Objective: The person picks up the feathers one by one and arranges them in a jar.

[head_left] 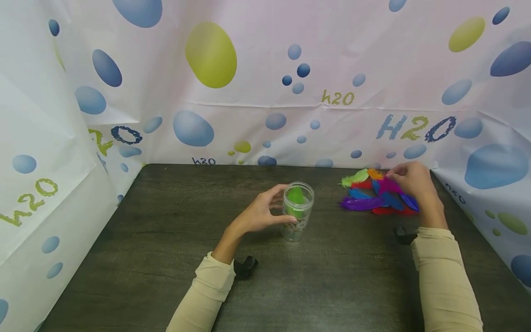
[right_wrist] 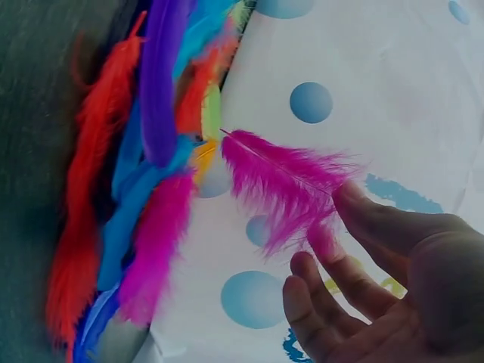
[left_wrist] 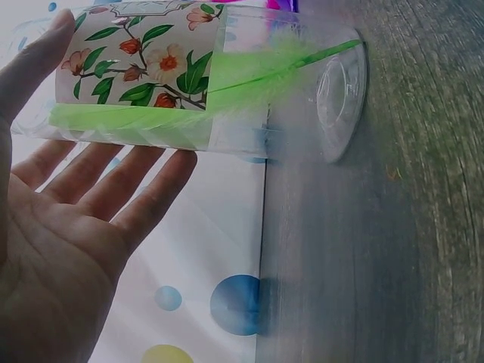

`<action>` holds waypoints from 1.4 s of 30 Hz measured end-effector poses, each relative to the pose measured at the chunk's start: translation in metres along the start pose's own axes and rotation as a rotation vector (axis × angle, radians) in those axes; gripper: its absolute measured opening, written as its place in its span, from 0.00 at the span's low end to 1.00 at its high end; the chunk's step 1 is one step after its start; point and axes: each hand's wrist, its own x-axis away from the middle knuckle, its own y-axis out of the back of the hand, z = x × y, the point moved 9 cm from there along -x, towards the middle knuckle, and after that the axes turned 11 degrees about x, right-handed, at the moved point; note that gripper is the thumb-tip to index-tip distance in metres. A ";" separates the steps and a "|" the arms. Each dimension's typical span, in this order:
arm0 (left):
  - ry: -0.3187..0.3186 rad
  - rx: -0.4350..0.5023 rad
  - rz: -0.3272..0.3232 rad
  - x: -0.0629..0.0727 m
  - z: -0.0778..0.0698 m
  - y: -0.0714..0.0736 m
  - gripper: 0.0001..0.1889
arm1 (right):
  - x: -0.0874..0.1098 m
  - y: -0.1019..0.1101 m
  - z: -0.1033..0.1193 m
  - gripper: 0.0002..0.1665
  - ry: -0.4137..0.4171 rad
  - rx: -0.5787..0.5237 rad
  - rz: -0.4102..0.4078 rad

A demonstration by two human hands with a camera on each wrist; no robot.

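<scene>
A clear jar (head_left: 292,230) with a threaded rim and a flower-print label (left_wrist: 140,57) stands upright on the dark table. Inside it is a light green feather (left_wrist: 249,79), its quill reaching the jar's base. My left hand (head_left: 263,212) holds the jar from its left side, thumb in front and fingers behind. At the right, my right hand (head_left: 415,180) pinches a magenta feather (right_wrist: 283,181) between thumb and forefinger, lifted above the feather pile. That pile holds a purple feather (head_left: 361,203), red feathers (right_wrist: 83,197), blue ones, another magenta one (right_wrist: 159,246), and a light green one (head_left: 354,179).
The dark wood-grain table (head_left: 166,230) ends against a white sheet (head_left: 257,101) printed with blue and green spots, which rises behind and at both sides. Black camera mounts (head_left: 245,267) sit at both wrists near the tabletop.
</scene>
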 end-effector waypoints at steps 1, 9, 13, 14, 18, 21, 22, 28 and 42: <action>-0.001 0.000 0.000 0.000 0.000 0.000 0.39 | 0.000 0.001 0.001 0.22 -0.003 -0.002 -0.001; 0.010 -0.001 -0.004 0.000 0.002 0.001 0.39 | 0.004 0.006 0.009 0.24 0.004 -0.033 0.007; 0.010 -0.002 -0.006 0.000 0.003 0.000 0.39 | 0.004 0.006 0.013 0.25 0.023 -0.047 0.015; 0.011 -0.002 -0.005 0.000 0.003 0.000 0.39 | 0.004 0.006 0.014 0.25 0.028 -0.050 0.015; 0.017 -0.003 -0.002 0.001 0.003 -0.001 0.39 | 0.004 0.006 0.017 0.24 0.033 -0.069 0.016; 0.022 -0.002 0.001 0.001 0.003 -0.001 0.39 | 0.003 0.007 0.018 0.24 0.032 -0.084 0.011; 0.022 -0.002 0.002 0.001 0.003 -0.001 0.39 | 0.003 0.007 0.019 0.24 0.034 -0.087 0.007; 0.020 0.002 0.005 0.001 0.003 -0.002 0.39 | 0.004 0.011 0.022 0.24 0.051 -0.139 -0.032; 0.010 0.001 -0.007 0.000 0.002 0.000 0.38 | 0.011 0.040 0.037 0.22 0.055 -0.261 -0.341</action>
